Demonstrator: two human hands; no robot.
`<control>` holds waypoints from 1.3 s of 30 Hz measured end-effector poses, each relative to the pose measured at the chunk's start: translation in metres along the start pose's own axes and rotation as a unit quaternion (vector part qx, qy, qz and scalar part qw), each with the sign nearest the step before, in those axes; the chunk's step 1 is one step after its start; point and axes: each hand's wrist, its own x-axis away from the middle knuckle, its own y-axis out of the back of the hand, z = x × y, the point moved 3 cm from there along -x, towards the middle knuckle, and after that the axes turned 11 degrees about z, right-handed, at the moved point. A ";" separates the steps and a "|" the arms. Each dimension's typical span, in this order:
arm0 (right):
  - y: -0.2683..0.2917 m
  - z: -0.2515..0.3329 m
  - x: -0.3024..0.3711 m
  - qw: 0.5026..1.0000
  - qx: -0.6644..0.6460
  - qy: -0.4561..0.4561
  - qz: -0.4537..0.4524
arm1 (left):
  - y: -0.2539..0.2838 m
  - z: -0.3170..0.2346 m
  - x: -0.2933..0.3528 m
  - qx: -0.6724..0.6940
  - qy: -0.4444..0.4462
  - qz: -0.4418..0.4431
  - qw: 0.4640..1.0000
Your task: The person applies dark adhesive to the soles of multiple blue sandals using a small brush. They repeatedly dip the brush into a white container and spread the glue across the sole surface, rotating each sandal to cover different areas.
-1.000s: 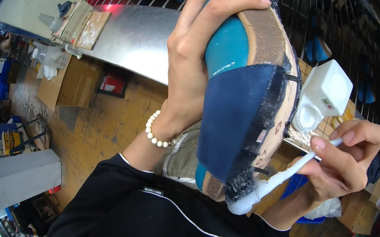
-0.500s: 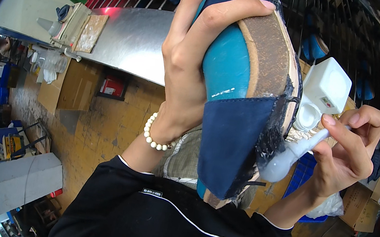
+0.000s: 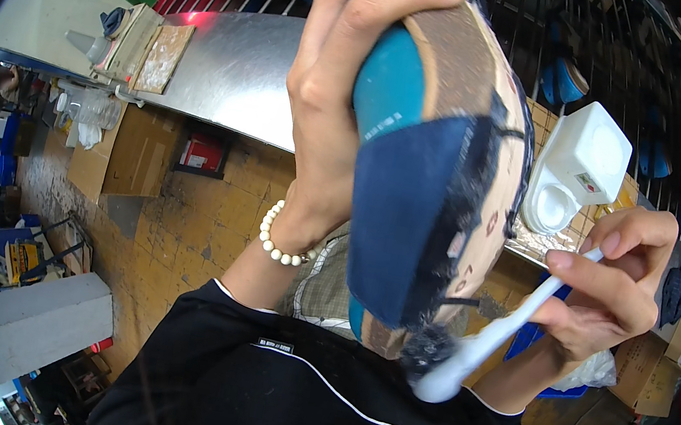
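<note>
My left hand (image 3: 327, 102) grips a shoe upper (image 3: 399, 213) of dark blue fabric, stretched over a teal shoe last (image 3: 393, 86) with a brown heel part. Its pale insole board (image 3: 491, 202) faces right, with dark, wet-looking smears along the fabric edge. Between the fingertips and thumb of my right hand (image 3: 617, 281) is the thin white handle of a brush (image 3: 485, 345). The brush's dark bristles are at the lower end of the shoe; whether they touch it I cannot tell for sure.
A white square container with a round cup (image 3: 589, 155) stands on the bench at right. A metal tabletop (image 3: 238, 69) runs behind my left hand. Shoes on lasts (image 3: 565, 81) hang on a dark rack behind. Cardboard boxes (image 3: 139, 152) stand at both sides, and a blue crate lies below my right hand.
My right hand has drawn the brush down along the shoe's edge to its lower end. The shoe has shifted slightly left and turned, showing more of the pale insole board.
</note>
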 end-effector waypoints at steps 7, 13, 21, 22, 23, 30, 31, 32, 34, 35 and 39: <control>-0.008 0.010 0.024 0.993 0.063 -0.080 -0.056 | 0.011 0.007 0.002 -0.071 0.002 -0.059 0.996; -0.008 0.026 0.014 0.978 0.176 -0.101 -0.056 | 0.022 0.011 -0.002 -0.200 -0.024 -0.112 0.973; -0.018 0.026 0.022 0.986 0.109 -0.069 -0.105 | 0.028 0.017 0.004 -0.283 -0.029 -0.141 0.948; -0.019 0.025 0.023 0.992 0.076 -0.049 -0.093 | 0.030 0.022 0.005 -0.289 -0.040 -0.145 0.945; -0.019 0.023 0.025 0.988 0.072 -0.077 -0.114 | 0.032 0.034 0.004 -0.299 -0.077 -0.155 0.939; -0.026 0.008 0.037 0.990 -0.014 -0.093 -0.101 | 0.015 0.017 0.000 -0.227 -0.165 -0.096 0.955; -0.019 0.003 0.044 0.982 -0.002 -0.129 -0.137 | 0.013 0.016 -0.001 -0.229 -0.155 -0.075 0.958; -0.012 -0.005 0.054 0.971 0.012 -0.164 -0.173 | 0.018 0.011 0.005 -0.254 -0.071 -0.036 0.964; 0.012 -0.023 0.068 0.935 0.125 -0.264 -0.199 | 0.030 0.019 0.023 -0.113 0.097 -0.009 0.989; 0.026 -0.034 0.072 0.899 0.218 -0.331 -0.187 | 0.035 0.033 0.033 0.095 0.167 -0.065 0.979; 0.047 -0.068 0.110 0.791 0.475 -0.386 -0.001 | 0.019 0.038 0.036 0.449 0.265 -0.165 0.837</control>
